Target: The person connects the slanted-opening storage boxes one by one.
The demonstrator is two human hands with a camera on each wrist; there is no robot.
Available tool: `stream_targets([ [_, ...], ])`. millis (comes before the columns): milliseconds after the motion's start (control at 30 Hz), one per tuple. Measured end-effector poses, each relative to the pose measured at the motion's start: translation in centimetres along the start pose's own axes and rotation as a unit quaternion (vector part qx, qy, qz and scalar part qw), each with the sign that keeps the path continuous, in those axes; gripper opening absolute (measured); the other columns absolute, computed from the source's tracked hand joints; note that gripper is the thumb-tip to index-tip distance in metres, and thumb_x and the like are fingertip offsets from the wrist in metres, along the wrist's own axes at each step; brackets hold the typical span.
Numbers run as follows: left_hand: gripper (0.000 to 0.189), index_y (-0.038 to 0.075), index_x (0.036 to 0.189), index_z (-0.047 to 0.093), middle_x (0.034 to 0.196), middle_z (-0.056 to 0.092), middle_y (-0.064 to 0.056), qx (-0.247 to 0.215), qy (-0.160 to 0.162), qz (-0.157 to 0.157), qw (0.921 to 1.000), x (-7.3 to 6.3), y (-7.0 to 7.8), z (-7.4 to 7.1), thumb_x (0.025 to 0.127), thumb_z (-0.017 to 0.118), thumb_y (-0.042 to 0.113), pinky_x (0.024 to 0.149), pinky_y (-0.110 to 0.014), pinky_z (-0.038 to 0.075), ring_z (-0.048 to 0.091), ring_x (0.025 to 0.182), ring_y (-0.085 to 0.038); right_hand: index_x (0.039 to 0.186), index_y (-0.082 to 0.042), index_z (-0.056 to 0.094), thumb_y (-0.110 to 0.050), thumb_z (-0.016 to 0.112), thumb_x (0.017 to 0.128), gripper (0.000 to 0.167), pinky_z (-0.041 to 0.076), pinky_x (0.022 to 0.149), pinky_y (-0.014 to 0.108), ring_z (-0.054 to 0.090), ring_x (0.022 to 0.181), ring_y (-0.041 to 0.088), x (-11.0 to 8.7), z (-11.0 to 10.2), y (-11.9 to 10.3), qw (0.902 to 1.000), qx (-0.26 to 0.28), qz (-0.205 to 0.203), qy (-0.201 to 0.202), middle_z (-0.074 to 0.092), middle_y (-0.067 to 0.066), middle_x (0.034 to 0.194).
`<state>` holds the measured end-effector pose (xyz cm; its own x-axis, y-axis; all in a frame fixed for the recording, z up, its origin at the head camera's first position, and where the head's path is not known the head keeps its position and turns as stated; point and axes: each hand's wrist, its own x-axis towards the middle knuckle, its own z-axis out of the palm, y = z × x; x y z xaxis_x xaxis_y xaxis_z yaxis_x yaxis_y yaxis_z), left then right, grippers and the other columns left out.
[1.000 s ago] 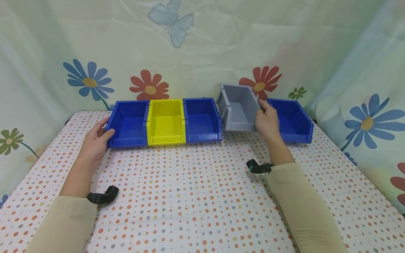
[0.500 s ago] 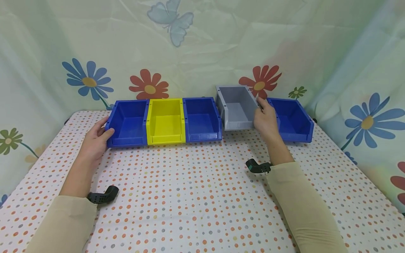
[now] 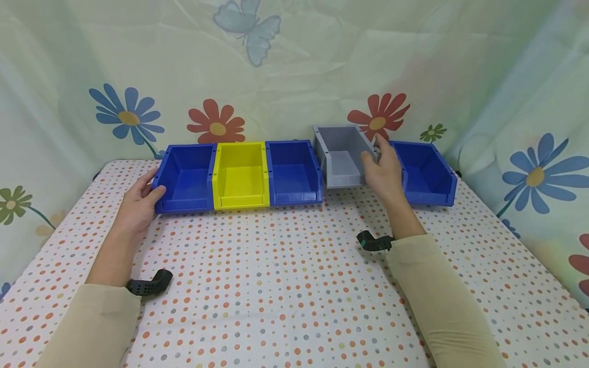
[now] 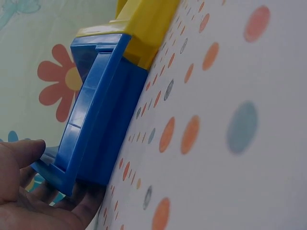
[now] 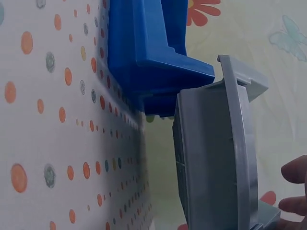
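My left hand (image 3: pixel 138 204) grips the side wall of the leftmost blue storage bin (image 3: pixel 186 176), with the thumb at its front edge and the fingers along the outer wall. A yellow bin (image 3: pixel 241 176) and a second blue bin (image 3: pixel 294 174) stand against it in a row. At the row's right end is a grey bin (image 3: pixel 342 158), raised off the table in the right wrist view (image 5: pixel 211 158). My right hand (image 3: pixel 386 171) is at its right wall. The thumb is lifted away from the wall and the fingers are spread; whether they touch the wall cannot be told.
Another blue bin (image 3: pixel 425 174) stands apart on the right, just beyond my right hand. A dotted cloth covers the table (image 3: pixel 257 291). Behind the bins hangs a flowered curtain (image 3: pixel 294 92).
The grey bin has come down and left against the neighbouring blue bin. My right thumb has come off its wall and the fingers have loosened. The left hand stays put.
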<state>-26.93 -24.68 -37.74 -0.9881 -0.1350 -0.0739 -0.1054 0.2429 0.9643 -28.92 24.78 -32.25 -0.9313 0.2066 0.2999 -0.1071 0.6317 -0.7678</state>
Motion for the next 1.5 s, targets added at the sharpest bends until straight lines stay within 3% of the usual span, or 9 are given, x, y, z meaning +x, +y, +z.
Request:
stream_targets([
  [233,0.060,0.033,0.167,0.014,0.174,0.013,-0.012,0.001,0.002,0.005,1.0000,0.1,-0.1,0.0,0.113,0.039,0.029,0.128,-0.054,0.023,0.019,0.159,-0.036,0.162,-0.010,0.035,-0.019,0.052,0.104,0.061,0.028,0.126,0.058,0.034,0.152,0.037,-0.2,0.5,-0.5,0.9951,-0.009,-0.090,0.041,0.037,0.018,0.164],
  [433,0.060,0.035,0.167,0.014,0.174,0.013,-0.011,0.005,0.003,0.001,1.0000,0.2,-0.1,0.0,0.113,0.039,0.030,0.128,-0.054,0.022,0.019,0.160,-0.036,0.156,-0.007,0.044,-0.013,0.055,0.100,0.058,0.030,0.124,0.060,0.037,0.149,0.040,-0.2,1.3,-0.4,0.9807,-0.052,-0.176,0.068,0.043,0.021,0.159],
  [633,0.060,0.034,0.167,0.014,0.174,0.013,-0.011,0.005,0.003,0.000,1.0000,0.1,-0.1,0.0,0.113,0.039,0.030,0.128,-0.054,0.023,0.019,0.160,-0.035,0.153,-0.004,0.048,-0.011,0.056,0.098,0.056,0.031,0.123,0.060,0.037,0.147,0.042,-0.3,1.8,-0.4,0.9670,-0.086,-0.219,0.099,0.046,0.023,0.155],
  [800,0.060,0.034,0.167,0.014,0.174,0.013,-0.012,0.004,0.002,0.000,1.0000,0.1,-0.1,0.0,0.113,0.039,0.030,0.128,-0.054,0.023,0.019,0.160,-0.036,0.152,-0.004,0.050,-0.011,0.057,0.098,0.055,0.030,0.125,0.058,0.038,0.149,0.040,-0.4,2.2,-0.6,0.9629,-0.066,-0.256,0.053,0.046,0.021,0.157],
  [933,0.060,0.035,0.167,0.013,0.174,0.012,-0.011,0.006,0.003,-0.002,1.0000,0.2,-0.1,-0.1,0.113,0.039,0.031,0.128,-0.054,0.022,0.018,0.160,-0.036,0.155,-0.007,0.048,-0.014,0.056,0.100,0.056,0.035,0.121,0.059,0.040,0.149,0.037,-0.5,2.4,-0.7,0.9631,-0.058,-0.262,-0.017,0.043,0.015,0.161],
  [1067,0.060,0.036,0.167,0.014,0.174,0.013,-0.010,0.011,0.005,-0.007,0.9999,0.2,0.0,0.0,0.113,0.040,0.032,0.128,-0.053,0.022,0.018,0.160,-0.034,0.159,-0.010,0.041,-0.017,0.055,0.103,0.058,0.051,0.103,0.057,0.048,0.142,0.036,-0.8,2.6,-0.8,0.9606,-0.072,-0.255,-0.084,0.036,0.009,0.167],
  [1167,0.060,0.036,0.167,0.014,0.175,0.012,-0.010,0.010,0.006,-0.008,0.9999,0.2,0.1,0.0,0.113,0.040,0.032,0.128,-0.053,0.022,0.018,0.160,-0.034,0.162,-0.012,0.036,-0.018,0.055,0.104,0.061,0.055,0.093,0.056,0.053,0.137,0.036,-0.9,2.7,-0.9,0.9566,-0.092,-0.248,-0.123,0.032,0.007,0.169],
  [1367,0.060,0.036,0.167,0.013,0.175,0.010,-0.010,0.004,0.004,-0.009,0.9999,0.3,0.0,0.0,0.113,0.039,0.033,0.128,-0.054,0.020,0.016,0.160,-0.035,0.164,-0.016,0.031,-0.022,0.053,0.107,0.062,0.038,0.116,0.067,0.029,0.155,0.043,-1.3,3.0,-1.2,0.9483,-0.144,-0.227,-0.168,0.026,0.004,0.172],
  [1500,0.060,0.036,0.167,0.013,0.175,0.009,-0.009,0.003,0.004,-0.010,0.9999,0.3,0.0,0.0,0.113,0.039,0.033,0.129,-0.053,0.020,0.015,0.161,-0.034,0.164,-0.015,0.032,-0.021,0.054,0.107,0.062,0.035,0.117,0.069,0.023,0.156,0.045,-1.3,3.0,-1.4,0.9460,-0.154,-0.227,-0.173,0.026,0.005,0.172],
])
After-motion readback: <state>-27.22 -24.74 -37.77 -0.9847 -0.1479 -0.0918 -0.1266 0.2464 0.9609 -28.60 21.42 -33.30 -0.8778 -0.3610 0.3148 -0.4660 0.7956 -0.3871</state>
